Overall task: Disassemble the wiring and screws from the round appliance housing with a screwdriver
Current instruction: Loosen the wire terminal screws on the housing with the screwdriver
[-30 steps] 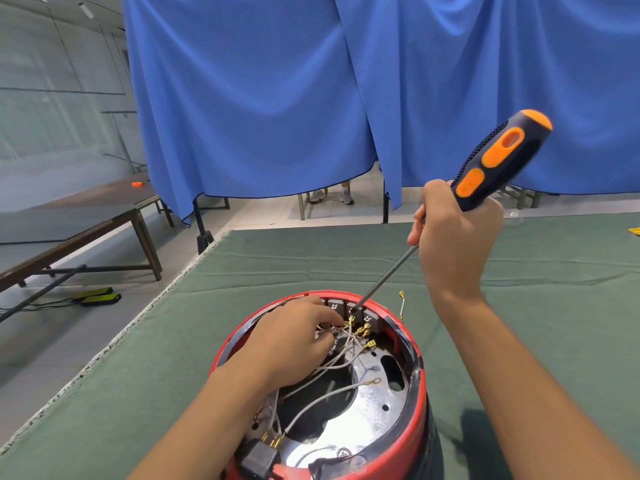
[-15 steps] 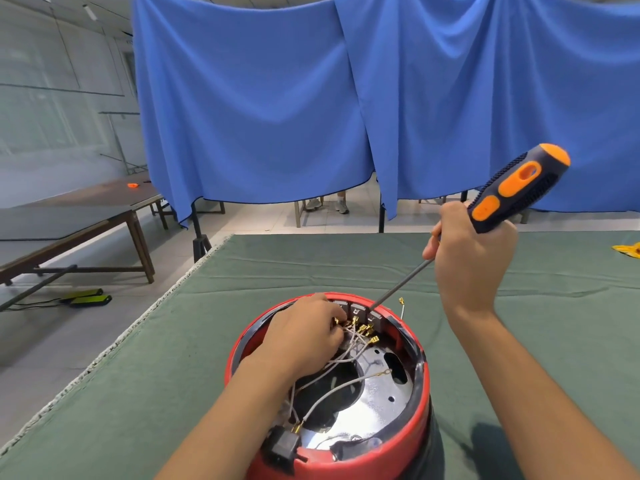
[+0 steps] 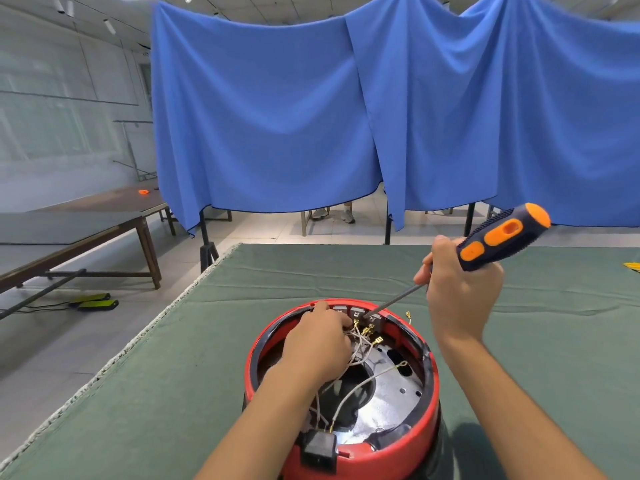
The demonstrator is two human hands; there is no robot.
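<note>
A round red housing (image 3: 431, 386) stands open side up on the green cloth near me. Inside lie a shiny metal plate (image 3: 391, 386) and white wires (image 3: 360, 382) with brass terminals. My left hand (image 3: 318, 344) reaches into the housing at its far rim, fingers curled among the wires by the terminal block (image 3: 356, 311). My right hand (image 3: 457, 292) grips a black and orange screwdriver (image 3: 502, 237), its shaft slanting down left with the tip on the terminal block. A black socket (image 3: 318, 448) sits at the housing's near rim.
A green cloth (image 3: 156, 393) covers the table, whose left edge runs diagonally. A loose brass terminal (image 3: 408, 315) lies just behind the housing. Blue curtains (image 3: 277, 116) hang behind the table. A wooden bench (image 3: 86, 233) stands at left, and a yellow object (image 3: 632, 265) lies at the far right edge.
The view has tilted so the housing and hands sit lower and farther. My right hand with the screwdriver has shifted right, tip still on the terminal block. My left hand stays among the wires.
</note>
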